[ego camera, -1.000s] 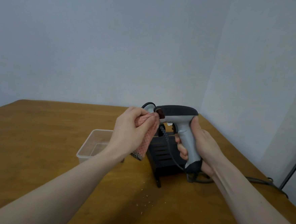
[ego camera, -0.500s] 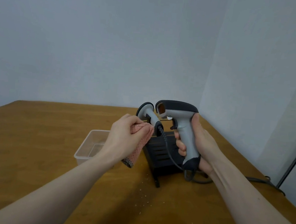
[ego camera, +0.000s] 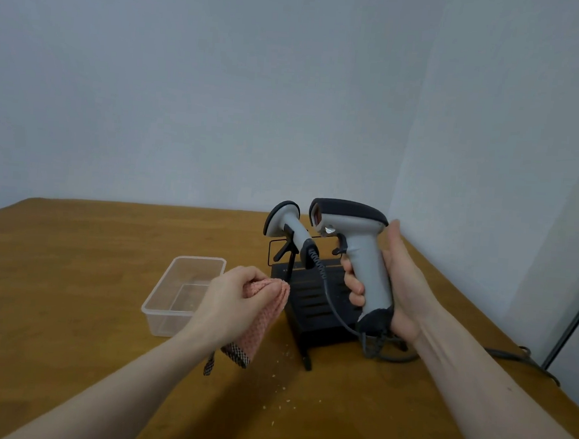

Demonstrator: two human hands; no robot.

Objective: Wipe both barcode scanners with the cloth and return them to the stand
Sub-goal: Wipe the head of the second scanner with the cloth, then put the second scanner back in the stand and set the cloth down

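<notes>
Two bare hands work above a brown wooden bench point(ego camera: 69, 306), set in a corner of pale walls. Farthest left of the things stands a clear plastic tub point(ego camera: 183, 294), open at the top, resting on the bench. Just right of it, the left hand point(ego camera: 238, 301) has its fingers curled round a bunched pink cloth point(ego camera: 264, 320), whose checked dark edge hangs down below the wrist. The cloth is apart from both scanners, held low in front of the black stand point(ego camera: 313, 306). That stand sits on the bench, with slots in its sloped face and a thin foot reaching toward the viewer; pale crumbs lie scattered on the wood near the foot. One grey and black scanner point(ego camera: 287, 229) rests tilted in the stand's holder, its coiled cord point(ego camera: 324, 290) trailing down over the stand's front. To its right, the right hand point(ego camera: 389, 288) grips the handle of the second scanner point(ego camera: 351, 244), held upright in the air with its window facing left, near the parked one but not touching it. A dark cable point(ego camera: 511, 358) runs along the bench toward the right edge.
</notes>
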